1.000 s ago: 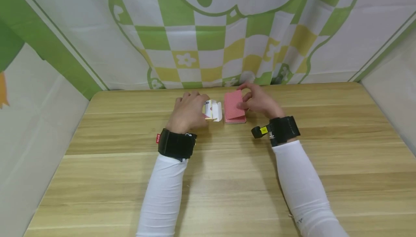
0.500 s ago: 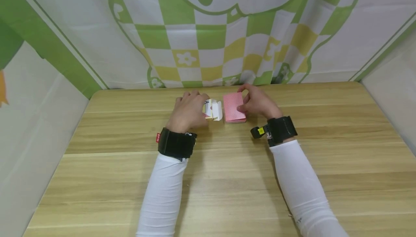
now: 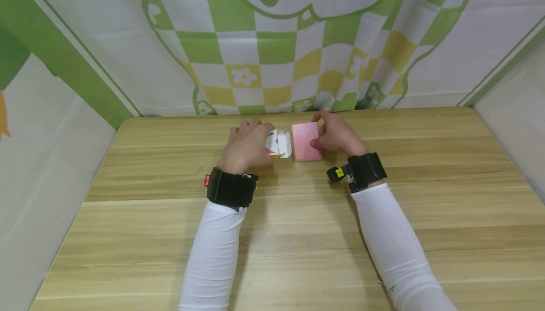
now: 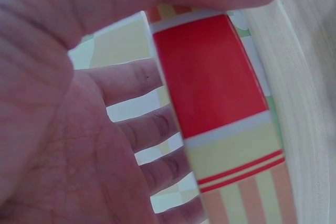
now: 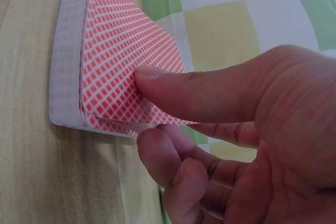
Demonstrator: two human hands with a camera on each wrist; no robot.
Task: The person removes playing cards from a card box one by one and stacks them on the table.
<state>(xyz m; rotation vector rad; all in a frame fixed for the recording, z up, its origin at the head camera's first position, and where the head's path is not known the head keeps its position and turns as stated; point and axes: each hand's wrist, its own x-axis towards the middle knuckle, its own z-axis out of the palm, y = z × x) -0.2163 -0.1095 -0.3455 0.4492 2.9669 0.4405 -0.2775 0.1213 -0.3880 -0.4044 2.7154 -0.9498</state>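
My left hand grips a small playing-card box on the table, its white flap open toward the right. In the left wrist view the side of the box shows a red panel and striped ends, with the thumb along one edge and the fingers behind. Just right of the box lies a deck of cards, backs up in a red-and-white lattice. My right hand pinches the deck's top layer at its right side. In the right wrist view the thumb presses the lattice back, and the pinched edge stands lifted from the stack below.
Both hands work near the back edge of the wooden table. A green, yellow and white checked curtain hangs right behind it. Black straps with cameras sit on both wrists, and white sleeves cover the forearms.
The raised top layer of the deck has come down toward the near side and now lines up with the stack. My right hand moved slightly with it; the left hand and box stayed put.
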